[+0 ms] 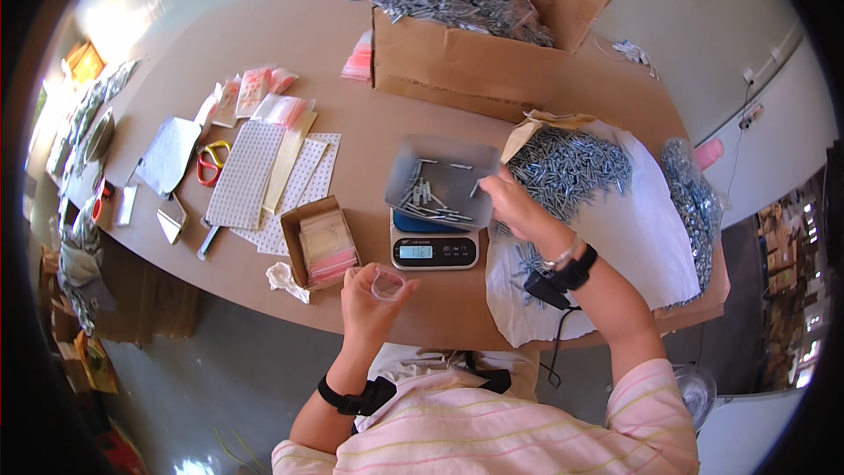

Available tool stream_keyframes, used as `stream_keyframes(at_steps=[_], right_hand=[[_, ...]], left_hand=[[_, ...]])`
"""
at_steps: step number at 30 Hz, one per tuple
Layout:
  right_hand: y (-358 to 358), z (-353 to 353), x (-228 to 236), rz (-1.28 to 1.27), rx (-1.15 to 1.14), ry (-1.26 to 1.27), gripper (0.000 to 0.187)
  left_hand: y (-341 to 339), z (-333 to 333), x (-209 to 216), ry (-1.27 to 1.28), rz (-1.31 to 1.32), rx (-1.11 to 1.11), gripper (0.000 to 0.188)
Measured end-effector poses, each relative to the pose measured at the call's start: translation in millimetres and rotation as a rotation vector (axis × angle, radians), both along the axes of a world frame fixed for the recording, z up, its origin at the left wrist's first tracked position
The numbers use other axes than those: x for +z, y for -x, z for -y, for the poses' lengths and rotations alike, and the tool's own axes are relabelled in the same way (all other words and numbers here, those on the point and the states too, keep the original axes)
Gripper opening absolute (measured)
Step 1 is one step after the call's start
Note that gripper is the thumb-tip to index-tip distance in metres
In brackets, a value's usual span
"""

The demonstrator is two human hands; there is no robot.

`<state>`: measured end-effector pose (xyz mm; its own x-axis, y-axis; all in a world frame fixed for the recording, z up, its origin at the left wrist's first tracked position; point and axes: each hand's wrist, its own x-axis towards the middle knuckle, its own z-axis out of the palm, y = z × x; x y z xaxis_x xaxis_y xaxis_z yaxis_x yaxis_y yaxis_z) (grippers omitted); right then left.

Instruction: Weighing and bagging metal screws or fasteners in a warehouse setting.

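Observation:
My right hand [512,204] grips the right edge of a grey plastic tray [453,178], which is tilted above a small digital scale [435,252] with a lit display. Several silvery screws [425,198] lie inside the tray, mostly toward its left and lower side. In my left hand [369,306], near the table's front edge, a small clear plastic bag [388,285] is held with its round mouth spread. Just beyond that hand stands an open cardboard box [313,247] of clear bags with pinkish-red edges.
At right, a pile of screws [570,167] rests on white sheeting [633,246]. A large carton [466,66] full of screws stands at the back. Perforated white sheets [249,163], scissors [211,164] and bag packs [255,91] lie left. Crumpled white paper [287,282] sits beside the small box.

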<state>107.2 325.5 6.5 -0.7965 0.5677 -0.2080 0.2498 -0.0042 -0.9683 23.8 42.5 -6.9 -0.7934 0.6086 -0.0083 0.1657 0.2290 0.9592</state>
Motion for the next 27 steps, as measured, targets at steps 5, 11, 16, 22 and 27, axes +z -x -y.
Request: stream_keyframes(at_steps=[5,11,16,22,27], right_hand=[[-31,42,73,-0.067,-0.013,-0.515,0.063],[-52,90,119,-0.122,0.133,-0.997,0.078],[-55,114,110,-0.209,0.183,-1.146,0.083],[-53,130,109,-0.259,0.229,-1.2,0.083],[-50,132,110,-0.287,0.226,-1.232,0.083]], left_hand=[[-11,-19,1,0.095,-0.226,0.001,0.024],[-23,-33,-10,0.149,-0.272,0.078,0.021],[-28,-32,-9,0.221,-0.222,0.016,0.027],[-25,-26,-15,0.156,-0.062,0.001,0.036],[-25,-25,-10,0.117,-0.003,0.001,0.042]])
